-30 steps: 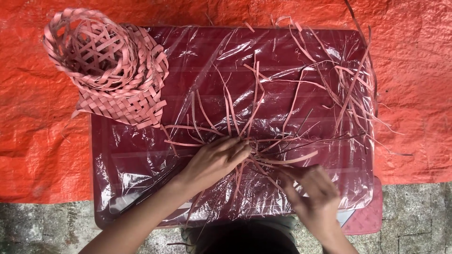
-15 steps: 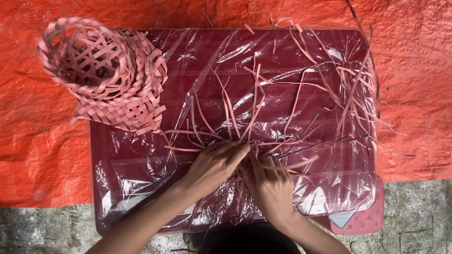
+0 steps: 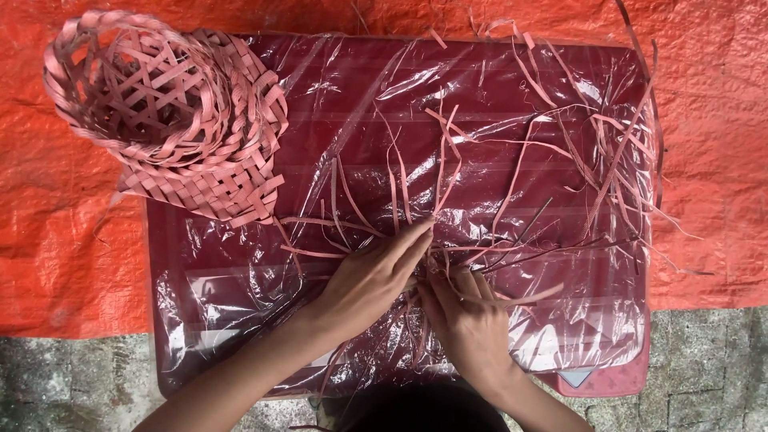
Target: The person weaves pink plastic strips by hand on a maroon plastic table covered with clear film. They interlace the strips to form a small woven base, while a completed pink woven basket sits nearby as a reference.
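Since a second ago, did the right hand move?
Yes. The right hand slid left across the plastic-covered table, away from its right edge, and now sits beside the left hand on the pink strips.

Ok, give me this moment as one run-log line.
left hand: flat on pink strips | right hand: pinching strips beside it | woven baskets: far-left corner | surface: plastic-covered red table

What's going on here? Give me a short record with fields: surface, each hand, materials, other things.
Surface: dark red table wrapped in clear plastic, on an orange tarp
Left hand: flat, pressing on crossed pink strips
Right hand: fingers curled on the strips beside the left hand
Materials: loose pink strips fanned across the table, mostly to the right
Other things: woven pink baskets at the far left corner
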